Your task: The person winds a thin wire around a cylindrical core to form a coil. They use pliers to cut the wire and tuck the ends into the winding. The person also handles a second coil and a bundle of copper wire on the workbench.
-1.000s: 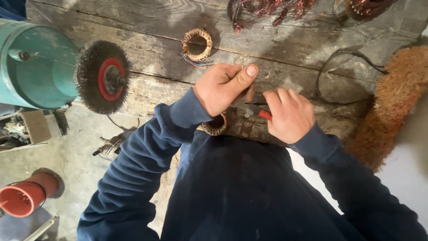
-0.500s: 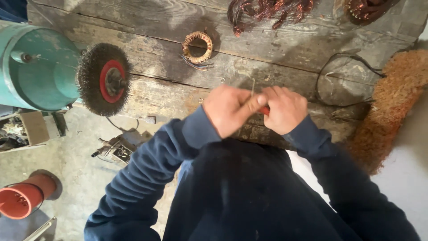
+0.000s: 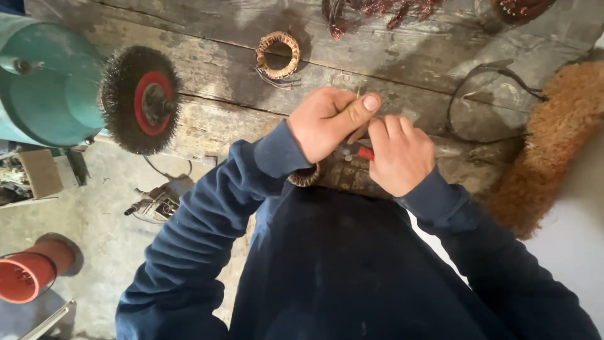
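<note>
My left hand (image 3: 328,123) is closed over a small part at the near edge of the wooden workbench (image 3: 220,69), thumb pressed along its top. My right hand (image 3: 400,154) grips a red-handled tool (image 3: 365,153), its tip hidden between both hands. A copper-wound ring (image 3: 304,178) peeks out below my left wrist. Whether my left hand holds that ring or a wire I cannot tell.
A second copper-wound stator ring (image 3: 277,55) lies farther back on the bench. A teal bench grinder (image 3: 47,82) with a wire brush wheel (image 3: 139,99) stands at left. Copper scrap (image 3: 377,9), a black cable loop (image 3: 484,94), a brown fibrous pile (image 3: 553,138) and a red pot (image 3: 28,277) surround me.
My hands have come together and lifted slightly. The left thumb, stretched out a second ago, now presses against the right fingers over the tool.
</note>
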